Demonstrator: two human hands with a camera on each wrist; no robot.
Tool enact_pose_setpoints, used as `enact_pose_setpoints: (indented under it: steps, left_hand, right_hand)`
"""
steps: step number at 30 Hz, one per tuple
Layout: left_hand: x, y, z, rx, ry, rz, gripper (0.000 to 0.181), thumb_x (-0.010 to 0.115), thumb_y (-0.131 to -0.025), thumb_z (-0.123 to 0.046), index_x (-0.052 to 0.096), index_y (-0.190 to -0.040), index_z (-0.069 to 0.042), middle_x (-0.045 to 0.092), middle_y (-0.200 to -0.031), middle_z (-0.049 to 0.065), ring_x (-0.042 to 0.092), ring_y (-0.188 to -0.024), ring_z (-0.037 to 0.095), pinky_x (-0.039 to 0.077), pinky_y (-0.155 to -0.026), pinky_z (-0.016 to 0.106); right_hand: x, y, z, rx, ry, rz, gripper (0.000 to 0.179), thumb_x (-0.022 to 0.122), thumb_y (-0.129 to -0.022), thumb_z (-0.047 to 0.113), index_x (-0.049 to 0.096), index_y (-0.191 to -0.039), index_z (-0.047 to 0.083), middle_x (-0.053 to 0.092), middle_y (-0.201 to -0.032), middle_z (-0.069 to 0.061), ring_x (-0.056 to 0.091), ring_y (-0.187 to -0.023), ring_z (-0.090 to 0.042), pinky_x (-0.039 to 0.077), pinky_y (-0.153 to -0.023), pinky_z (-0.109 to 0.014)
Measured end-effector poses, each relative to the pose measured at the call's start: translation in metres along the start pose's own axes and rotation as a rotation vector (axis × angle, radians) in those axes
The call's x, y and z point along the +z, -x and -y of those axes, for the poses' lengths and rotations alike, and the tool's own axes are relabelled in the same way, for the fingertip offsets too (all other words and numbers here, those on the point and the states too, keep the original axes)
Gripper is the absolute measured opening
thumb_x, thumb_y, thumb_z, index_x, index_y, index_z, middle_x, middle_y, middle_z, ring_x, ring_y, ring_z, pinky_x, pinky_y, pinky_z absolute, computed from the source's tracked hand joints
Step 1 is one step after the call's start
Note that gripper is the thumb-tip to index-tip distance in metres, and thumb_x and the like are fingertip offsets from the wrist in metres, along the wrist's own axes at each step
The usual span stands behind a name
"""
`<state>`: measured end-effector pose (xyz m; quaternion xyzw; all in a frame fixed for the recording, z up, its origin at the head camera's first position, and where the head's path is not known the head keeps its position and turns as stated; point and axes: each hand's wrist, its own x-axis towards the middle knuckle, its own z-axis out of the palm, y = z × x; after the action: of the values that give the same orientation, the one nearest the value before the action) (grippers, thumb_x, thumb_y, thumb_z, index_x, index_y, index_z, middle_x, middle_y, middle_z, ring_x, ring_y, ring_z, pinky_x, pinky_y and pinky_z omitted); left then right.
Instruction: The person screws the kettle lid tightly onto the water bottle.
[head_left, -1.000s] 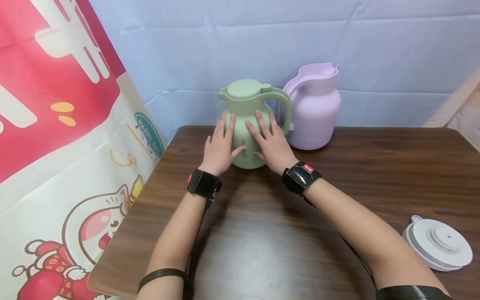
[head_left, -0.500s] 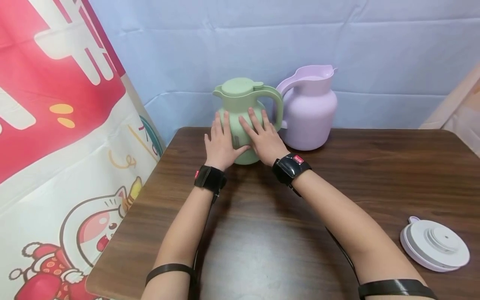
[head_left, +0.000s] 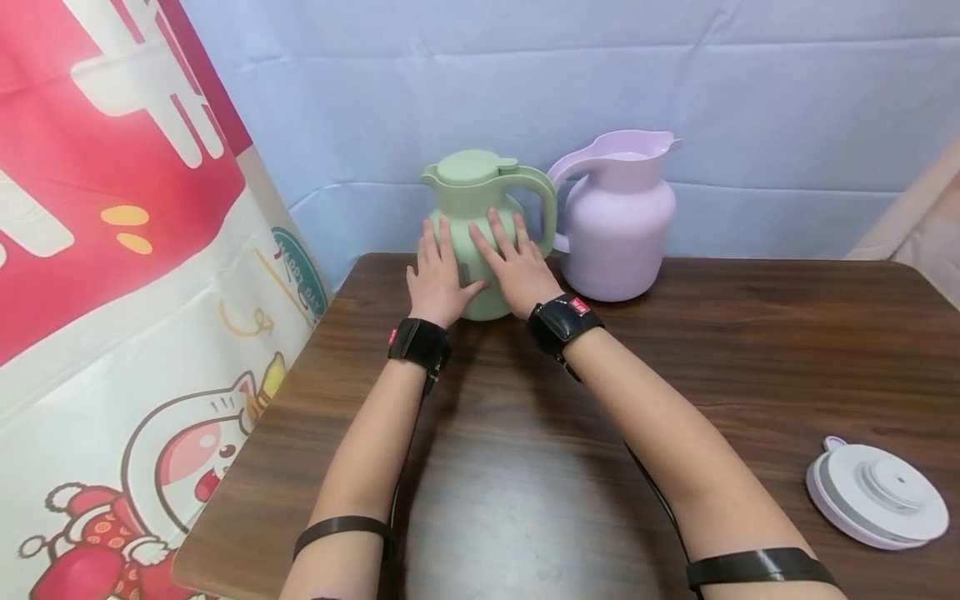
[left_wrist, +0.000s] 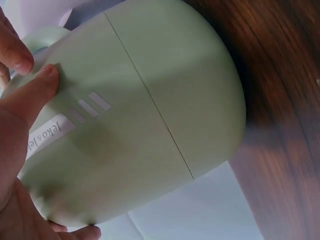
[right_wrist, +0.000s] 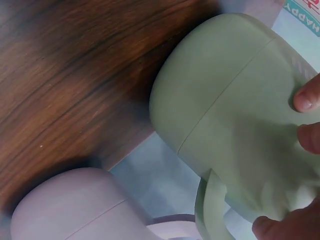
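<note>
Closest to the camera are two forearms, cut off at the bottom edge, with a white lid (head_left: 881, 496) lying off to the right on the wood-look worktop (head_left: 765, 350). Both wrists have a black strap (head_left: 564, 322) whose little red tag is too small to read. Left hand (head_left: 438, 287) and right hand (head_left: 521, 271) have their fingers straight and spread pretty wide, laid on the near side of a green jug (head_left: 461, 240), not wrapped round it. The jug's upright near the far edge of the worktop, and the hands hide a lot of its belly. Its label (left_wrist: 52, 131) reads "Jeko&Je…" in the left wrist view, the rest covered. A purple jug (head_left: 618, 237) sits just beside it, mouth uncovered; can't tell if the handles touch. On the printed cloth at left, a teal badge (head_left: 298, 265) says "HAPPY DAY".
</note>
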<state>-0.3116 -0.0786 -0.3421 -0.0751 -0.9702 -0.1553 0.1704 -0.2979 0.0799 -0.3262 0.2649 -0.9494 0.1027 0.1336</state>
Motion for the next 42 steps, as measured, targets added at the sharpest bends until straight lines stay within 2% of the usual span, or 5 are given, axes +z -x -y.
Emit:
enact_pose_setpoints:
  steps: [10, 23, 31, 37, 42]
  left_hand:
    - [0.002, -0.012, 0.000, -0.008, 0.000, 0.001, 0.117, 0.070, -0.078, -0.055, -0.013, -0.151, -0.017, -0.006, -0.157, 0.013, 0.014, -0.142, 0.033, 0.028, -0.100, 0.065]
    - [-0.004, -0.019, 0.002, -0.021, -0.001, 0.048, 0.117, 0.070, -0.077, -0.057, -0.012, -0.151, -0.018, -0.005, -0.158, 0.013, 0.012, -0.142, 0.034, 0.025, -0.102, 0.064]
    - [-0.004, -0.012, -0.002, -0.059, 0.031, 0.037, 0.117, 0.071, -0.080, -0.050, -0.016, -0.150, -0.014, -0.005, -0.157, 0.016, 0.013, -0.142, 0.033, 0.029, -0.103, 0.059]
    - [0.000, 0.006, -0.013, -0.074, 0.076, 0.067, 0.110, 0.064, -0.087, -0.047, -0.019, -0.148, -0.008, -0.008, -0.154, 0.024, 0.021, -0.138, 0.038, 0.037, -0.098, 0.055]
    - [-0.001, 0.018, -0.029, -0.032, 0.096, 0.052, 0.103, 0.060, -0.088, -0.052, -0.007, -0.151, -0.006, -0.007, -0.154, 0.024, 0.014, -0.140, 0.037, 0.034, -0.101, 0.054]
  right_hand:
    - [0.008, -0.005, 0.011, 0.052, -0.066, -0.008, 0.078, 0.051, -0.095, 0.003, -0.002, -0.152, 0.008, -0.022, -0.151, -0.024, -0.019, -0.135, -0.047, 0.020, -0.110, -0.049]
    - [0.005, 0.003, -0.002, -0.009, -0.131, 0.058, 0.079, 0.053, -0.094, 0.004, 0.000, -0.153, 0.010, -0.018, -0.154, -0.018, -0.013, -0.139, -0.042, 0.015, -0.112, -0.046]
    - [-0.004, 0.013, -0.030, -0.026, -0.101, 0.043, 0.077, 0.059, -0.094, 0.020, 0.010, -0.153, 0.013, -0.001, -0.157, -0.015, 0.004, -0.143, -0.032, 0.014, -0.111, -0.052]
    - [0.002, 0.027, -0.051, 0.053, -0.077, -0.091, 0.077, 0.063, -0.089, 0.028, 0.021, -0.152, 0.015, 0.017, -0.155, -0.016, 0.015, -0.142, -0.031, 0.015, -0.110, -0.055]
    - [0.003, 0.034, -0.067, 0.123, -0.101, -0.365, 0.060, 0.063, -0.085, 0.023, 0.042, -0.141, 0.011, 0.039, -0.141, -0.017, 0.032, -0.132, -0.034, 0.020, -0.108, -0.053]
